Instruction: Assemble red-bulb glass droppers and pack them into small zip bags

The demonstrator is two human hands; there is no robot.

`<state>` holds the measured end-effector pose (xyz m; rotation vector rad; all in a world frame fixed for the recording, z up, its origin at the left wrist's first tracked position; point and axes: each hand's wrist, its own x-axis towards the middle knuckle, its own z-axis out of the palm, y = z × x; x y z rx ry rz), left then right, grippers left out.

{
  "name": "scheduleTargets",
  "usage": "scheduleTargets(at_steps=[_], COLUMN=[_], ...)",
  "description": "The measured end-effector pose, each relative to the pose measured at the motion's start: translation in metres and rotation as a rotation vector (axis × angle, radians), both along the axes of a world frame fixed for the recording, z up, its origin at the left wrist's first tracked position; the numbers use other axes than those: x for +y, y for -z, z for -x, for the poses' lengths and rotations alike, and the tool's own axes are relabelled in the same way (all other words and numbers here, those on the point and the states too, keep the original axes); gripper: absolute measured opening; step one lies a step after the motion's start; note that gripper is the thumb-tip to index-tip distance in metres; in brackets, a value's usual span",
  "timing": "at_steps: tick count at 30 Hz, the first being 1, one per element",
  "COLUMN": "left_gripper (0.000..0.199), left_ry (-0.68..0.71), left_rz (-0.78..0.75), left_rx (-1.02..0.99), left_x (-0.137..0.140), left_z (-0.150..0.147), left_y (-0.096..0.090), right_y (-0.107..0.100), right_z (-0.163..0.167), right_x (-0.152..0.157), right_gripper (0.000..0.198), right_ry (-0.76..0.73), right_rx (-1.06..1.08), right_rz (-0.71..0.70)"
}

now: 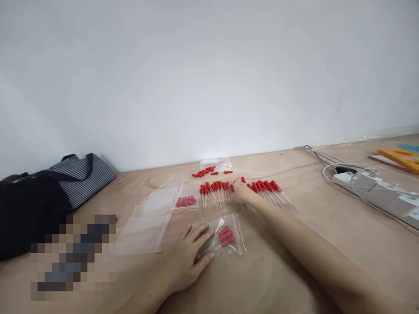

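My left hand (191,257) lies with its fingers spread on a clear zip bag (240,244), which has red-bulbed droppers (226,235) inside. Reaching forward, my right hand (242,192) is among loose droppers laid in a row. Its fingers are blurred and partly hidden, so I cannot make out whether they grip one. Red bulbs show close beside it. To its left lies one group of droppers (214,187), and to its right another group (266,186), thin clear stems toward me. A second zip bag (185,208) holding droppers lies behind my left hand.
Flat clear zip bags (144,233) overlap on the left. Loose red bulbs (203,172) and a clear bag (214,163) lie near the wall. A black striped bag (81,183) is at far left, a power strip (376,192) with cables at right. One left-side object is pixelated.
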<state>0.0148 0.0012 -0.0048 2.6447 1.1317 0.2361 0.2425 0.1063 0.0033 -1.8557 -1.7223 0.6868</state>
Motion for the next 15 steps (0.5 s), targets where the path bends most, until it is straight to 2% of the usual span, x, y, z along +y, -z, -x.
scheduleTargets(at_steps=[6, 7, 10, 15], left_gripper=[0.044, 0.044, 0.044, 0.045], left_ry=[-0.006, -0.001, 0.042, 0.100], left_rz=[0.031, 0.034, 0.049, 0.046], left_rx=[0.030, 0.025, 0.018, 0.022], left_x=[-0.003, -0.003, 0.000, 0.007], left_z=[-0.006, -0.007, -0.010, -0.020], left_y=[-0.011, -0.012, -0.014, -0.015], right_y=[-0.011, -0.008, 0.006, 0.027], right_z=[-0.033, -0.038, -0.047, -0.041], right_x=[-0.044, -0.053, -0.078, -0.101], right_gripper=[0.037, 0.039, 0.044, 0.038], right_ry=[-0.001, -0.019, -0.018, 0.213], right_rx=[0.104, 0.170, 0.577, 0.925], right_rz=[0.000, -0.010, -0.109, -0.189])
